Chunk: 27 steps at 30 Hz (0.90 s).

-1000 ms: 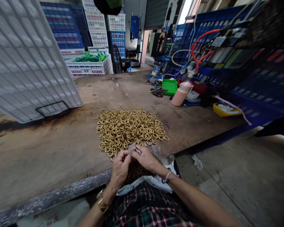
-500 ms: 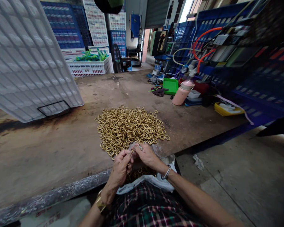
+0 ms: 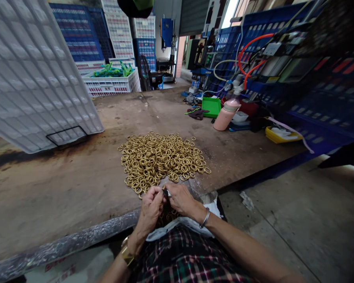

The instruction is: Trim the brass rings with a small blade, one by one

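Observation:
A spread pile of brass-coloured rings (image 3: 162,157) lies on the brown table (image 3: 106,177). Just in front of it, at the table's edge, my left hand (image 3: 152,206) and my right hand (image 3: 181,199) meet with bent fingers. Something small and dark shows between the fingertips, too small to name. Both hands are closed, and what each one grips is partly hidden by the fingers. Below them an open white bag (image 3: 183,224) rests at my lap, with more rings dimly visible inside.
On the left a large white plastic crate (image 3: 41,78) stands tilted on the table. Toward the back right are a green tray (image 3: 211,107), a pink bottle (image 3: 225,116) and a yellow tray (image 3: 280,135). Hoses and blue crates line the right side.
Both hands have dropped slightly toward me, and the right wrist has turned. A dark piece now shows between the fingertips, where a ring-coloured edge was seen before.

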Motion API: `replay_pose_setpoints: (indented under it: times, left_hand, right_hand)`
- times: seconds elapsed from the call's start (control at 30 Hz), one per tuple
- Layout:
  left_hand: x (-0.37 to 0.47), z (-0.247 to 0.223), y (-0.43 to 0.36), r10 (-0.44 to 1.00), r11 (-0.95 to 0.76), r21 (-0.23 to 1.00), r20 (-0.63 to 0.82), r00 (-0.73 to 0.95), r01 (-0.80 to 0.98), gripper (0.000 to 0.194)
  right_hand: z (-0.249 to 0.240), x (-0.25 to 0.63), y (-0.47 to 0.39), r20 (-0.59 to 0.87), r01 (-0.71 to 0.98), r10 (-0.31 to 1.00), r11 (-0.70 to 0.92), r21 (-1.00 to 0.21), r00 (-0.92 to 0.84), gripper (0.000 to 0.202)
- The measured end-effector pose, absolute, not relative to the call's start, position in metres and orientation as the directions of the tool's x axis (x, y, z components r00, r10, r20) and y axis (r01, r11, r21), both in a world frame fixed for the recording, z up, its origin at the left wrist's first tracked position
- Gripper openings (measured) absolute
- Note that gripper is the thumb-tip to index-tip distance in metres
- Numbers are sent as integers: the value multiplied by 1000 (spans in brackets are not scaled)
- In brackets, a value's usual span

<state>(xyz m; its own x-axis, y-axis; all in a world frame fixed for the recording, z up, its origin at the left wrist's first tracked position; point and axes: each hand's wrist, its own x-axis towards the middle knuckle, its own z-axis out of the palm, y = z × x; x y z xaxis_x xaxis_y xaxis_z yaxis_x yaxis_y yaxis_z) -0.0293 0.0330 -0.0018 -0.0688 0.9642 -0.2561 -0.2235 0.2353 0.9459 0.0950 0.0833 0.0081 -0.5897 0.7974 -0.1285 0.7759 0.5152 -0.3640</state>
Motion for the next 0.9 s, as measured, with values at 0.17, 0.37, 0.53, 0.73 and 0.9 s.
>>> replay_pose_setpoints:
  times: [0.17, 0.37, 0.53, 0.73, 0.9]
  left_hand:
    - [-29, -4, 32, 965, 236, 942, -257, -60, -238, 31]
    - [-30, -5, 28, 949, 283, 907, -312, -46, -313, 31]
    - [-27, 8, 18, 942, 327, 847, -327, 72, -419, 30]
    - [-23, 7, 21, 911, 395, 669, -374, 174, -630, 27]
    - [-27, -3, 29, 901, 373, 641, -423, 97, -671, 27]
  right_hand:
    - [2, 93, 81, -131, 804, 826, 477, -354, -548, 20]
    - [-10, 88, 75, -112, 847, 864, 445, -290, -491, 23]
    - [-8, 100, 87, -109, 904, 927, 316, -289, -359, 24]
    - [-9, 118, 106, 18, 933, 981, 188, -307, -192, 17]
    - [-17, 115, 113, 21, 953, 981, 195, -232, -195, 13]
